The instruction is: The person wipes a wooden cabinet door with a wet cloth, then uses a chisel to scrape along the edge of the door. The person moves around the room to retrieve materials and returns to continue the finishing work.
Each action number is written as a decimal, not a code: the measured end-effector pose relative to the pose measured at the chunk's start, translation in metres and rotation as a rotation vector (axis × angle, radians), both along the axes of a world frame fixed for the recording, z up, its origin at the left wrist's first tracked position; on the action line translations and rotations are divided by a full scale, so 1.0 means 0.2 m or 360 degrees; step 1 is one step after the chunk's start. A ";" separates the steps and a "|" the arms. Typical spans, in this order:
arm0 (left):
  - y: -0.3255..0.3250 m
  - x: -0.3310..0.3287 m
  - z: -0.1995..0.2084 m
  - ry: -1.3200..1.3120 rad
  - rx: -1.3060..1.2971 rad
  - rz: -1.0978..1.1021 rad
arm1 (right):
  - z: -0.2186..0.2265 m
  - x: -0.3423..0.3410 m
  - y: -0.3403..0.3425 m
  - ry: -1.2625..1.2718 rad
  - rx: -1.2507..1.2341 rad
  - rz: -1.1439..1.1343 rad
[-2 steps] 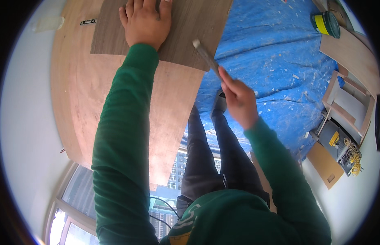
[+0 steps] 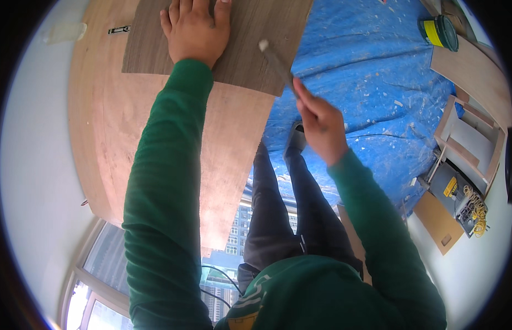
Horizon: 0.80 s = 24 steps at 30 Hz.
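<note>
My left hand lies with fingers spread on a brown wood-grained board, near its upper edge in view. This board rests on a larger pale plywood sheet. Held in my closed right hand is a narrow grey-brown bar, like a file, with a pale tip. It slants up and left from my fist, across the right edge of the brown board. Motion blurs the bar, and I cannot tell whether it touches the board.
A small dark metal fitting lies left of the brown board. Blue sheeting covers the floor at right. Beyond it are a dark green bucket, a wooden frame and a grey case with yellow cord.
The file-like bar's pale tip has moved slightly up, away from me, and my right hand has shifted a little with it. My left hand has stayed in place.
</note>
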<state>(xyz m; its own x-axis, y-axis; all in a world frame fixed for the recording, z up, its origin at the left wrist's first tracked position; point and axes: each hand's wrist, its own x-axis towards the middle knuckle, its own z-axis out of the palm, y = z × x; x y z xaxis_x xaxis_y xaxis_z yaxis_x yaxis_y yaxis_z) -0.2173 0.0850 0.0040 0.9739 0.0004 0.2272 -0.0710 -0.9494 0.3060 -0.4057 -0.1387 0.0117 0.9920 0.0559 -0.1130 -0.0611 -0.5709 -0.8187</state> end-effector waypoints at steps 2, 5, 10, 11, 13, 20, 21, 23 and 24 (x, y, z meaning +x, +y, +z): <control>0.02 0.00 0.00 -0.0022 0.0029 -0.0018 | -0.01 0.06 0.02 -0.0001 0.0061 -0.0066; 0.03 0.00 0.00 -0.0047 0.0030 -0.0037 | 0.01 -0.13 -0.01 -0.0053 -0.0082 0.0051; 0.00 0.01 -0.01 -0.0038 0.0063 -0.0016 | 0.00 -0.01 0.00 -0.0046 0.0012 0.0019; 0.00 0.01 0.01 -0.0002 0.0078 -0.0020 | -0.01 0.06 0.01 -0.0033 0.0029 -0.0008; 0.02 0.01 0.00 -0.0062 0.0044 -0.0047 | 0.00 0.04 0.02 -0.0008 -0.0052 0.0024; 0.05 0.03 -0.09 -0.0144 -0.0055 -0.0085 | -0.04 -0.03 -0.05 -0.0080 0.0034 0.0038; 0.04 0.03 -0.09 -0.0151 -0.0070 -0.0097 | -0.08 0.12 -0.05 -0.0098 0.0070 -0.0037; 0.04 0.03 -0.08 -0.0140 -0.0057 -0.0095 | -0.06 0.24 -0.04 -0.0073 0.0116 -0.0121; 0.04 0.03 -0.08 -0.0135 -0.0059 -0.0096 | -0.04 0.26 -0.04 -0.0032 0.0107 -0.0139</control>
<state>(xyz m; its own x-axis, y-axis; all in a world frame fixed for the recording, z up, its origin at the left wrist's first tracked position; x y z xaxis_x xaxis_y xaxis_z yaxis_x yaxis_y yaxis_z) -0.2113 0.0922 -0.0117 0.9496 -0.0476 0.3099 -0.1546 -0.9309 0.3310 -0.3531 -0.1469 0.0028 0.9955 -0.0241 -0.0918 -0.0913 -0.5080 -0.8565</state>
